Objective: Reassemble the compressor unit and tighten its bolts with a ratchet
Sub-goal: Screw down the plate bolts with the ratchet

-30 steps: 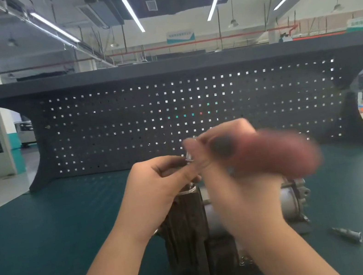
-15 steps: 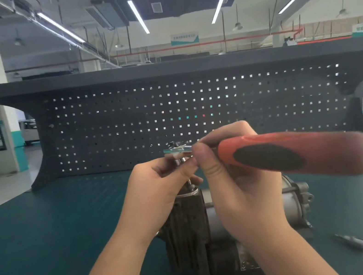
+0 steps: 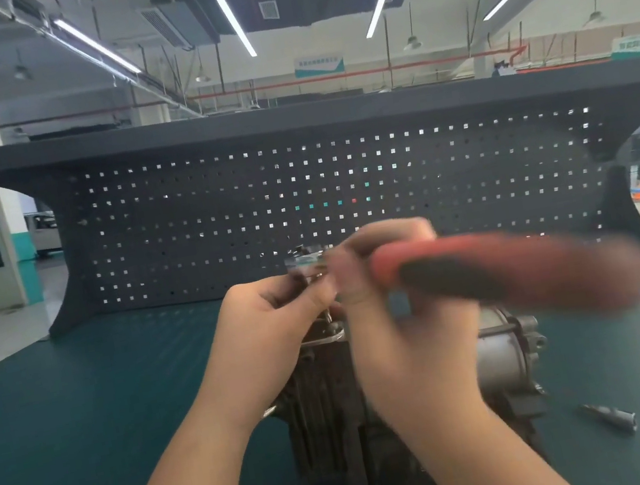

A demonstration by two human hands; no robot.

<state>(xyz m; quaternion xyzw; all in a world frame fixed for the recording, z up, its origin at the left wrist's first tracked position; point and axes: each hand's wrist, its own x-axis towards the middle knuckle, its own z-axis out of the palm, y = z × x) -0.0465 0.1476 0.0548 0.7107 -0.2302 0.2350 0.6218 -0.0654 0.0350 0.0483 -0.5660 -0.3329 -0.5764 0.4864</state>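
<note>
The grimy dark-and-silver compressor unit (image 3: 380,402) stood at six o'clock; the left hand (image 3: 276,318) pinched the ratchet (image 3: 508,277) head, the right hand (image 3: 388,298) gripped its blurred red-black handle.

The compressor unit (image 3: 382,411) stands on the workbench mat (image 3: 87,433), pegboard (image 3: 302,202) behind at twelve o'clock; a loose socket bit (image 3: 610,417) lies on the mat at its four o'clock

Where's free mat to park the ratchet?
Bare green mat left of the grey metal compressor unit, up to the black pegboard. Bare strip far right too. Crowded: near right, where a small grey metal socket bit lies beside the unit.
</note>
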